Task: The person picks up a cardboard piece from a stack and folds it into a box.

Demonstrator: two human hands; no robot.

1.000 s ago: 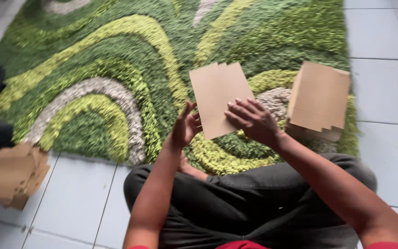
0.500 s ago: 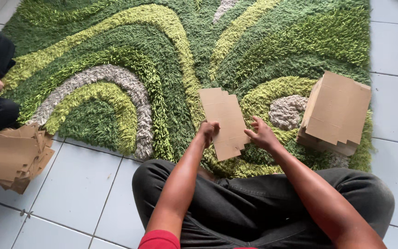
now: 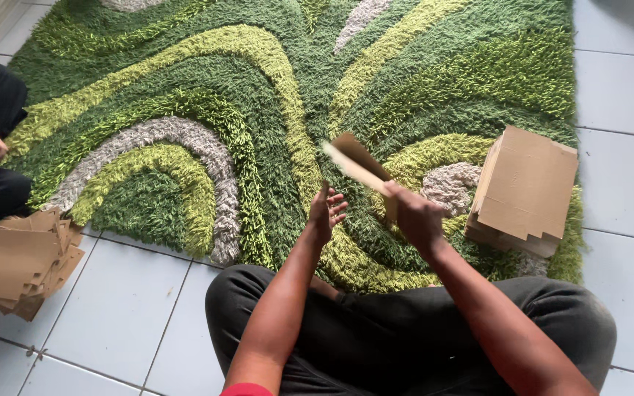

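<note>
Cardboard sheet juts up-left from the right hand's grip.

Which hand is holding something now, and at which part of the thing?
The right hand grips a flat cardboard piece at its lower near end; the left hand is open and holds nothing.

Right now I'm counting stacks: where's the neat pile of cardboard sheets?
In the head view, the cardboard stack lies at the rug's right edge, beside the right hand.
</note>
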